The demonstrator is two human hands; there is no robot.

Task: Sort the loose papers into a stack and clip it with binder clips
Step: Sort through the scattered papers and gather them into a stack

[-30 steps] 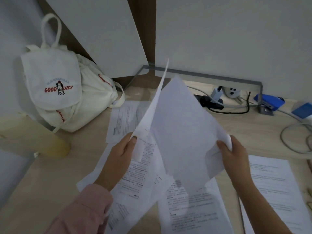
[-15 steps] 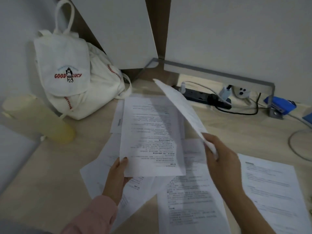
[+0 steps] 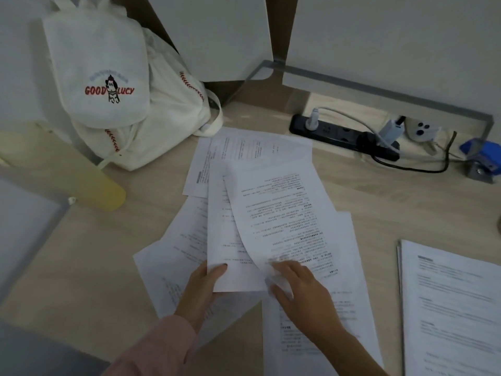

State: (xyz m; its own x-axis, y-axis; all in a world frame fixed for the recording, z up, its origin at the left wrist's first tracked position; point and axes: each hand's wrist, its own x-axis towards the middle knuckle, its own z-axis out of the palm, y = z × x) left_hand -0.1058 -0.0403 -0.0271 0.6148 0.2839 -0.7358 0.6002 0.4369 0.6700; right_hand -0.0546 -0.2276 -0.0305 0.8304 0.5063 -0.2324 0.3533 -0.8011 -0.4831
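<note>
White sheet (image 3: 220, 240) stretched lengthwise away from the left grip (image 3: 201, 289) pinching its near edge; right grip (image 3: 303, 293) just beside, hold unclear.

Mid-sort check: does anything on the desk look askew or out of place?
Yes: nothing is squared yet. The top sheet under the right hand lies tilted across the held sheet that the left hand pinches, and loose sheets fan out at other angles beneath. The pile at right looks tidy.
</note>
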